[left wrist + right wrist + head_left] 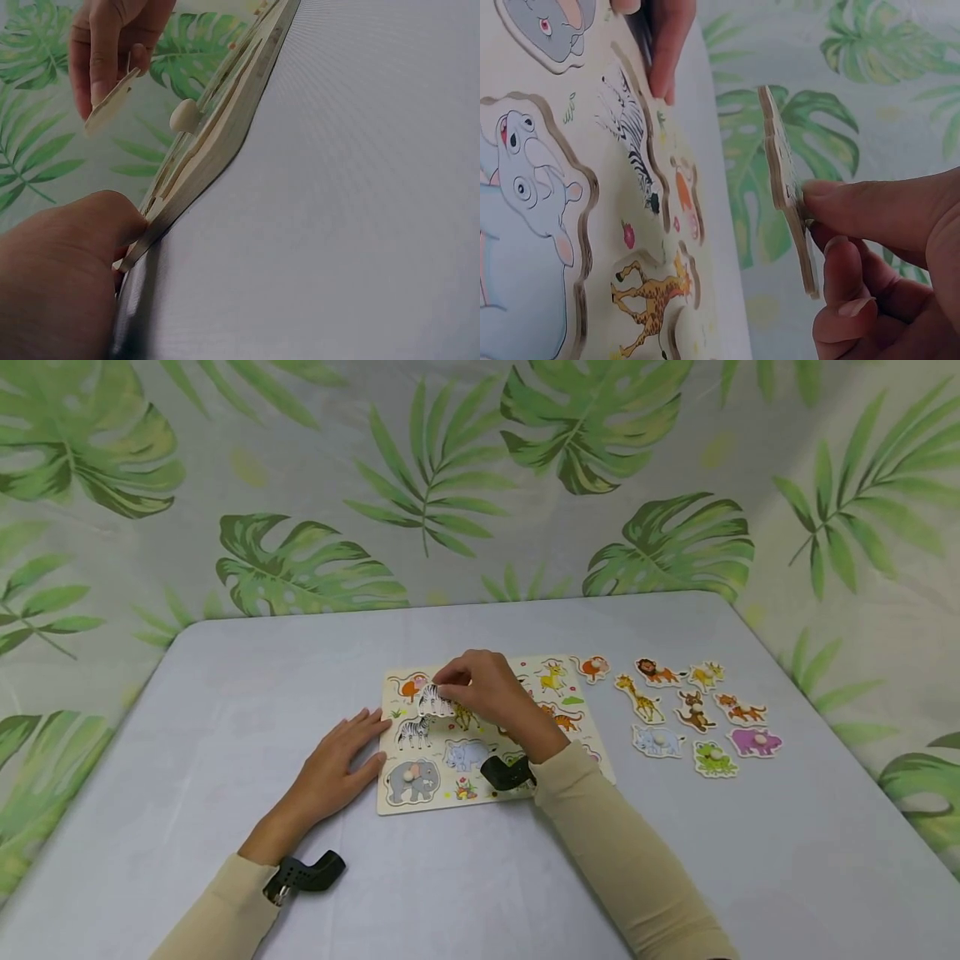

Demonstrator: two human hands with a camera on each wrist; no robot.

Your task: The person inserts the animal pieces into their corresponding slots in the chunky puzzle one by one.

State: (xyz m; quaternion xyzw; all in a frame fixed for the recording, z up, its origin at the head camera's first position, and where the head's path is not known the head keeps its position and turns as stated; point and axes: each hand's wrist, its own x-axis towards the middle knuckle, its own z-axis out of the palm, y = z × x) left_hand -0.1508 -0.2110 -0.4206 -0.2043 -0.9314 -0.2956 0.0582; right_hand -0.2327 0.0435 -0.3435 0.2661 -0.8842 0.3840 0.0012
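A zebra puzzle piece is pinched between the thumb and fingers of my right hand, above the upper left part of the wooden puzzle board. The right wrist view has the piece edge-on, apart from the board. Below it lies the printed zebra recess. My left hand rests at the board's left edge, its fingers extended and touching that edge; the left wrist view shows its thumb against it. An elephant piece sits in the lower left recess. My right arm hides part of the board.
Right of the board lie loose animal pieces: a monkey, lion, giraffe, kangaroo, rhino, frog, hippo and others. A pale cloth covers the table; a leaf-patterned cloth hangs behind.
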